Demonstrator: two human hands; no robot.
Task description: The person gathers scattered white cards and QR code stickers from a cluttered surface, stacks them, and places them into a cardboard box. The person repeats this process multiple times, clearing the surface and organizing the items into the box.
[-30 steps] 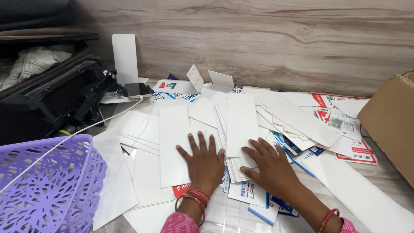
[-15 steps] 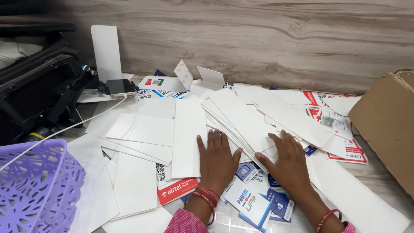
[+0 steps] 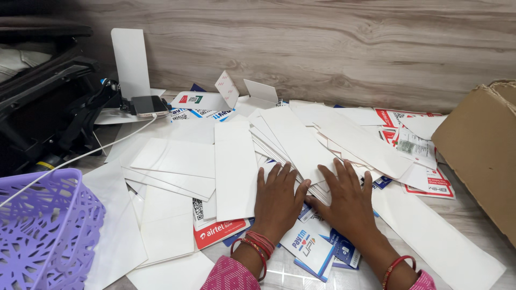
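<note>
Pressing flat on a spread of white cards, both hands sit side by side near the middle of the surface; left hand lies palm down, fingers spread and straight, tips on the near edge of a fanned stack of white cards; right hand also palm down, fingers splayed, resting on the same stack's near right corner; neither hand pinches or grips anything; stack runs diagonally from the fingertips toward the far wall, touching both hands.

Containers: purple lattice basket at near left, inside not visible from here, white cable crossing over its rim; brown cardboard box at right edge, contents hidden; black open case at far left, something pale inside, too unclear to tell.

Tall white card lies just left of the left hand, touching its thumb side; red-and-white printed card near the left wrist; blue printed cards under and between the wrists; phone far left, plugged to the cable; red bangles on both wrists.
</note>
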